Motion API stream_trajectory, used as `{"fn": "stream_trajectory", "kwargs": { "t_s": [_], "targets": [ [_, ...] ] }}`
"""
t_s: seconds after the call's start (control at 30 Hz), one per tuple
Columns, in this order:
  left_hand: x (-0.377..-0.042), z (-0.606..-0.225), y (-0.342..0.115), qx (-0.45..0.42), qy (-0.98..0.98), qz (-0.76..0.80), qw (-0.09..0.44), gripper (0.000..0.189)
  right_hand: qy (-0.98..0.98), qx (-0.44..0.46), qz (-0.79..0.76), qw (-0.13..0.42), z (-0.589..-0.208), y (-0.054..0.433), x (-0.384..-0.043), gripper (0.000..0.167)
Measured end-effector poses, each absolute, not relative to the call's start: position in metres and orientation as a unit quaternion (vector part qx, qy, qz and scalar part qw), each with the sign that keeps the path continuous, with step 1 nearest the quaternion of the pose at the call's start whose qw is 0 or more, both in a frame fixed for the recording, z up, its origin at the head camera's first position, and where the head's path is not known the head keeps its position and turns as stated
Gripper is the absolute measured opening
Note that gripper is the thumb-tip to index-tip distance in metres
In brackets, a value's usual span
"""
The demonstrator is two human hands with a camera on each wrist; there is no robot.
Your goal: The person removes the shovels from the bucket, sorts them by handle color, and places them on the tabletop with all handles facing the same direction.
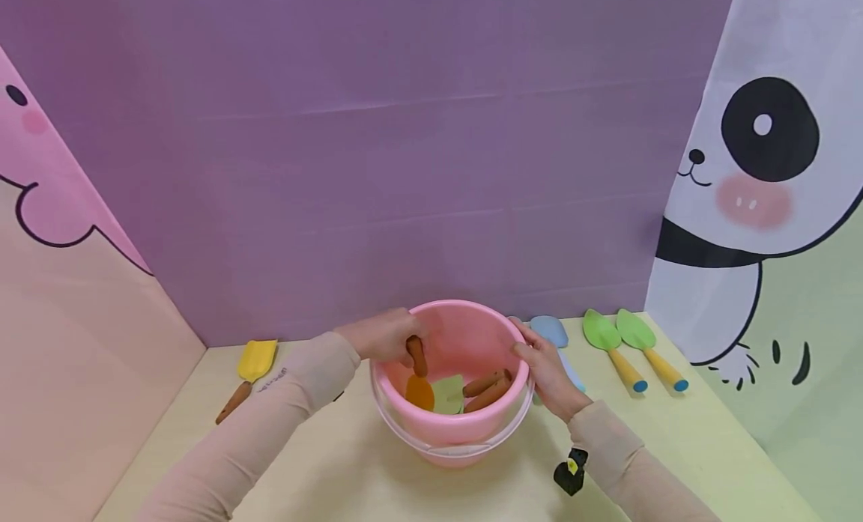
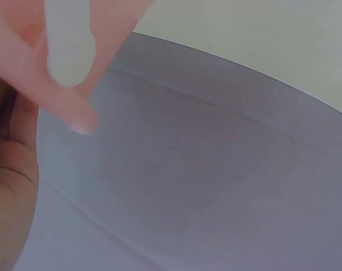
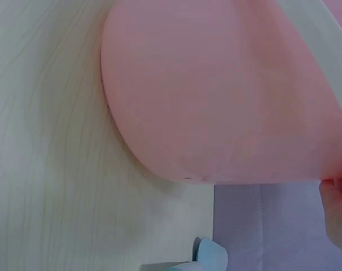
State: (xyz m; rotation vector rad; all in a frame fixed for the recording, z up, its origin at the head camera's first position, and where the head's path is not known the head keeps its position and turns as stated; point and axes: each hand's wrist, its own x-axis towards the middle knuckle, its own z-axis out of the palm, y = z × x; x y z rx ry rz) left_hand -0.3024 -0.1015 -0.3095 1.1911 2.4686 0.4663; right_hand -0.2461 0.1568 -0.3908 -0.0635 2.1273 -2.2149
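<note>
At lower centre, the left hand [image 1: 394, 339] grips the brown handle [image 1: 416, 356] of an orange tool [image 1: 419, 395] inside the pink bucket [image 1: 450, 434]; a near-upright angle should avoid snagging. Right of it, the right hand [image 1: 549, 368] holds the bucket's edge, where a light, steady grip should prevent tipping.

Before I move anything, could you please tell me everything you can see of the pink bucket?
The pink bucket is round and looks like smooth plastic, with a wide rim and a pale carrying handle hanging down at the near side. It appears to rest on the table, open end up; slight tilt is hard to judge. The right hand grips its right rim. The left hand reaches over the left rim, holding a brown grip. Inside show orange and pale green pieces and more brown grips.
</note>
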Motion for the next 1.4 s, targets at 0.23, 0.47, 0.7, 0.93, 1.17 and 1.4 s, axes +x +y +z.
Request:
{"fn": "stream_trajectory", "kwargs": {
  "t_s": [0.23,0.47,0.7,0.93,1.17,1.4],
  "targets": [
    [-0.301,-0.304,-0.106,0.417,0.883,0.155,0.148,0.008,0.686,-0.022,-0.726,0.041,-0.393,0.157,-0.247,0.058],
    [-0.299,-0.306,-0.114,0.404,0.893,0.153,0.123,0.009,0.687,-0.016,-0.726,0.035,-0.389,0.156,-0.246,0.058],
    [-0.299,-0.311,-0.120,0.399,0.891,0.168,0.135,0.008,0.685,-0.011,-0.728,0.033,-0.388,0.154,-0.247,0.059],
    [-0.298,-0.309,-0.122,0.387,0.881,0.198,0.185,0.016,0.685,-0.012,-0.727,0.032,-0.389,0.153,-0.247,0.059],
    [-0.290,-0.304,-0.122,0.420,0.873,0.187,0.164,0.018,0.681,-0.017,-0.731,0.036,-0.390,0.156,-0.245,0.058],
    [-0.285,-0.291,-0.133,0.440,0.866,0.213,0.102,0.018,0.676,-0.018,-0.736,0.034,-0.390,0.158,-0.244,0.058]
  ]
}}
